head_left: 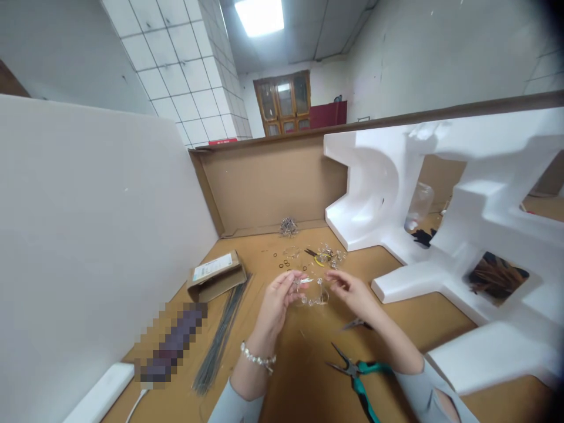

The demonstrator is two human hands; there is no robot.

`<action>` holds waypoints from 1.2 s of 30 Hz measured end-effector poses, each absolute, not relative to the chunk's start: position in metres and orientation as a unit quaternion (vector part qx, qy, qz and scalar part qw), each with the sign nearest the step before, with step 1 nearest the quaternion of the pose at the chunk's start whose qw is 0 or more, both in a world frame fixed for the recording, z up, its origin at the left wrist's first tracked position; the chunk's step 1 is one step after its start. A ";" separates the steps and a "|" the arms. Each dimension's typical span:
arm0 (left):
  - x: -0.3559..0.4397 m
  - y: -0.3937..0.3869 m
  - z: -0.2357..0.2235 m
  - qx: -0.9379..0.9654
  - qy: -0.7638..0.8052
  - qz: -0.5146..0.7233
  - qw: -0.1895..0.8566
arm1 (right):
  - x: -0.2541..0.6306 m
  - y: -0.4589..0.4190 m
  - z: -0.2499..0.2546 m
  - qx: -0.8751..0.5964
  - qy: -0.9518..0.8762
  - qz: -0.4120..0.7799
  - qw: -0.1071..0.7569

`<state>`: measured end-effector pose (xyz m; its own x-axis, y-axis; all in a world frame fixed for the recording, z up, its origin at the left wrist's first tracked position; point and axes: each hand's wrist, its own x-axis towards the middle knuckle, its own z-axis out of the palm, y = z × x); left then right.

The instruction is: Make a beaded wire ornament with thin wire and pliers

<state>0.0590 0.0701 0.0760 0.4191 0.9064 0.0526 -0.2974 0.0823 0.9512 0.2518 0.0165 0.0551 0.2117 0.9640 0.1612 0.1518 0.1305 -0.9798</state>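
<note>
My left hand (278,301) is raised over the brown table (308,376), fingers pinched on a small clear crystal piece (304,282). A short strand of clear beads (316,299) hangs between the two hands. My right hand (352,294) is just right of it, fingertips closed near the strand's end. A bead bracelet sits on my left wrist (258,356).
Teal-handled pliers (359,379) and a smaller tool (355,324) lie near my right forearm. Loose rings, clear beads and yellow-handled pliers (319,257) lie farther back. A bundle of thin wires (222,335), a small cardboard box (215,275), white foam packing (462,235) and cardboard walls surround the area.
</note>
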 end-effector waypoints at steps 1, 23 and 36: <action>0.061 0.069 0.073 0.489 0.299 0.449 0.686 | 0.249 0.015 0.052 -0.550 -0.530 0.360 0.535; 0.066 0.062 0.070 0.480 0.286 0.477 0.678 | 0.249 0.007 0.058 -0.487 -0.522 0.543 0.442; 0.081 0.042 0.065 0.476 0.269 0.395 0.738 | 0.249 -0.004 0.081 -0.521 -0.505 0.441 0.528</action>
<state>0.0806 0.0420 0.0648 0.5435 0.8391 -0.0216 -0.3264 0.2350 0.9156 0.2489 -0.0042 0.0814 0.1010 0.9921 0.0743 0.0604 0.0685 -0.9958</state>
